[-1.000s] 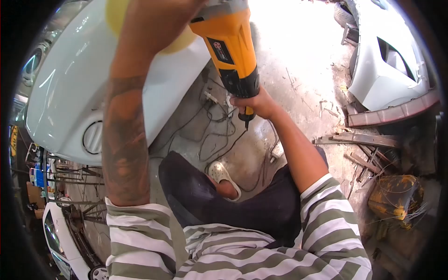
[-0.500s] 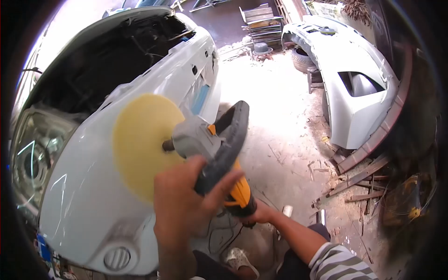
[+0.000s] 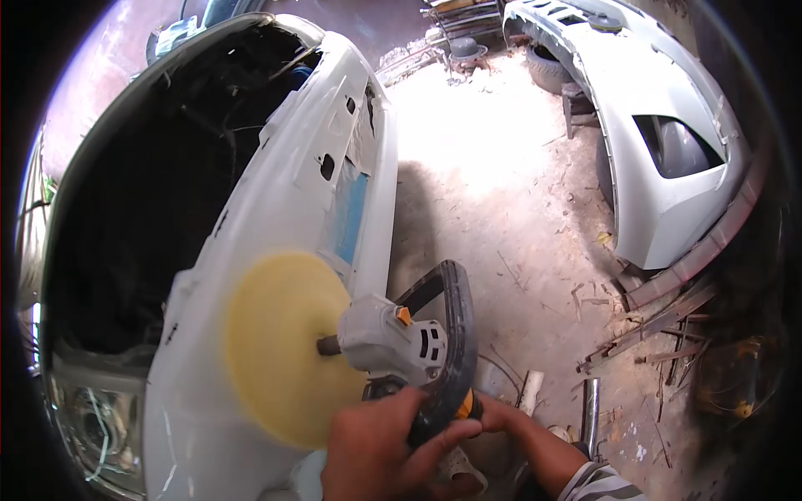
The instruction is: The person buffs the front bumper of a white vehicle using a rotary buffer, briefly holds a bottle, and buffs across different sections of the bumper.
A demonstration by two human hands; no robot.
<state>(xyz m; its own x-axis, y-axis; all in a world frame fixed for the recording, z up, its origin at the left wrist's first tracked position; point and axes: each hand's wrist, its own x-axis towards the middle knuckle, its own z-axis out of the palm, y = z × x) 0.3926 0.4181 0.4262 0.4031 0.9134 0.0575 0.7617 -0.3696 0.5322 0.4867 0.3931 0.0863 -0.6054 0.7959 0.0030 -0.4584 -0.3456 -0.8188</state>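
A polisher with a grey head, orange parts and a black loop handle is in front of me. Its round yellow pad, blurred as if spinning, faces the white car bumper and appears to lie against it. My left hand is wrapped round the lower part of the loop handle. Behind it, my right hand grips the polisher's orange and black rear body; its fingers are partly hidden. A clear headlight sits at the lower left of the car.
At the right, a loose white bumper rests over a tire and a small stand. Wood strips and a metal tube lie on the concrete floor. The dark engine bay gapes at the left.
The polisher appears lower and slightly right in view, with both hands still on it. My view has shifted, so the car and loose bumper sit differently. The fog light has left view.
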